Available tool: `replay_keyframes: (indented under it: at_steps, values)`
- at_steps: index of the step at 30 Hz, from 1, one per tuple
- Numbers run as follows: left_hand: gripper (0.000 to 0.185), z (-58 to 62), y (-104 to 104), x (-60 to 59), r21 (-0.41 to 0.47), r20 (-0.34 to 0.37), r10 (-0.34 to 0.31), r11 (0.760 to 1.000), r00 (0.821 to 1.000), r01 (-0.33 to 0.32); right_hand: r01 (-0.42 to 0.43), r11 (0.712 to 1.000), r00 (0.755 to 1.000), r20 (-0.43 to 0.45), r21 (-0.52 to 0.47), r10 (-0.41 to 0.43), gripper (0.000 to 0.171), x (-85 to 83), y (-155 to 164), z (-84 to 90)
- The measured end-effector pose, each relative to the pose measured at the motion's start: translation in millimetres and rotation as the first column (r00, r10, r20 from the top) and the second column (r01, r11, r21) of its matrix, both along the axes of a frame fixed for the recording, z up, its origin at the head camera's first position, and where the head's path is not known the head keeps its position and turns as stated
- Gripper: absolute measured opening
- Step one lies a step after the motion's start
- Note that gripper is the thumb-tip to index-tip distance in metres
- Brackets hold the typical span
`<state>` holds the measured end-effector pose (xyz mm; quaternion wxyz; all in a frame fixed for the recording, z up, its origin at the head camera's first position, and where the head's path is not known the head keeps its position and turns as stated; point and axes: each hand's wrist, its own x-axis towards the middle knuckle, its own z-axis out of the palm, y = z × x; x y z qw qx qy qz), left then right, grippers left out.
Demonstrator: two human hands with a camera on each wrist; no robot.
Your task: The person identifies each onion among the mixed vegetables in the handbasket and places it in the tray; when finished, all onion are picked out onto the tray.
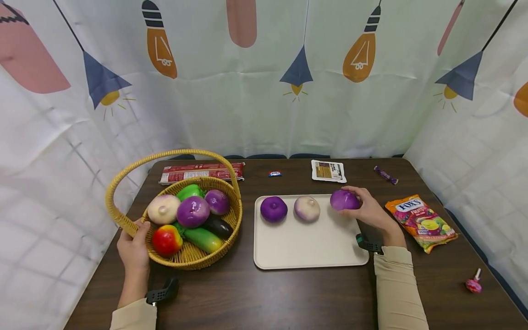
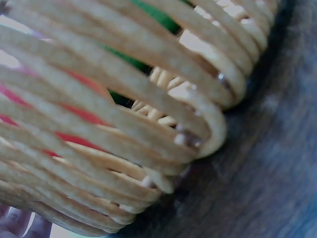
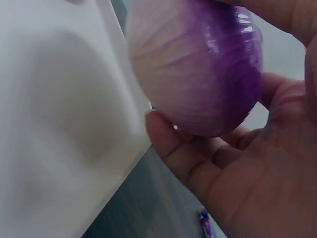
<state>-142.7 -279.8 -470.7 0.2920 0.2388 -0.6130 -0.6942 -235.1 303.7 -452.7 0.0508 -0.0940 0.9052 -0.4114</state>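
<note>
Right grip (image 1: 371, 211) round purple onion (image 1: 344, 200), near FOX'S candy bag (image 1: 420, 221)

Beige long sleeves (image 1: 396, 279); black, seemingly plastic mounts (image 1: 368, 244) at both wrists

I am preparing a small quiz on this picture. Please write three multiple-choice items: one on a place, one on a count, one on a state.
1. Where does the candy bag lie?
A in the basket
B on the tray
C on the table right of the tray

2. How many onions are at the tray?
A one
B three
C five

3. What does the right hand do?
A grips a purple onion
B lies flat on the table
C lifts the basket

Answers: 1 C, the bag lies past the tray's right edge. 2 B, three stand in a row. 3 A, fingers curl round it.
</note>
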Motion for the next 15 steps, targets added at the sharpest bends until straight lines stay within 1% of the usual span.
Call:
replay_keyframes:
  at_steps: [3,9,15]
  values:
    - [0.006,-0.3,-0.1,-0.2,0.003,-0.007,0.002,1.000,1.000,-0.002,-0.031,0.999,0.999,-0.005,0.028,0.032,0.077,1.0,0.5,-0.2]
    - [0.006,0.4,0.5,0.5,0.004,0.002,0.004,1.000,1.000,-0.004,-0.105,0.994,0.994,0.012,0.008,0.105,0.076,0.5,-0.7,-2.5]
    - [0.007,0.5,0.7,0.6,0.009,-0.016,0.003,1.000,1.000,-0.003,-0.129,0.992,0.991,0.031,0.006,0.129,0.076,-1.2,-3.7,-4.5]
